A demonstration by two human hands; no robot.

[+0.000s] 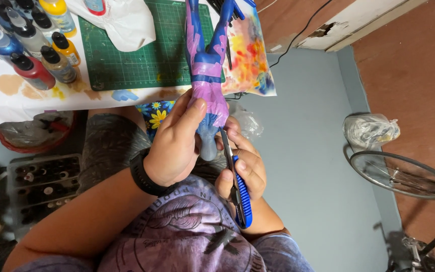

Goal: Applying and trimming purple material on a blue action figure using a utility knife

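My left hand [174,143] grips the torso of a doll-like figure [207,65] painted purple, pink and blue, held upside down with its legs pointing up towards the table. My right hand [242,171] holds a utility knife with a blue ribbed handle [242,201]. Its metal blade end [225,141] rests against the figure's lower side, next to my left thumb. A black watch [144,176] is on my left wrist.
A green cutting mat [142,55] lies on the stained white table, with several paint bottles [36,45] at the left and a colourful painted sheet [250,55] at the right. A tray of bottles [41,184] and a bicycle wheel [399,174] sit on the floor.
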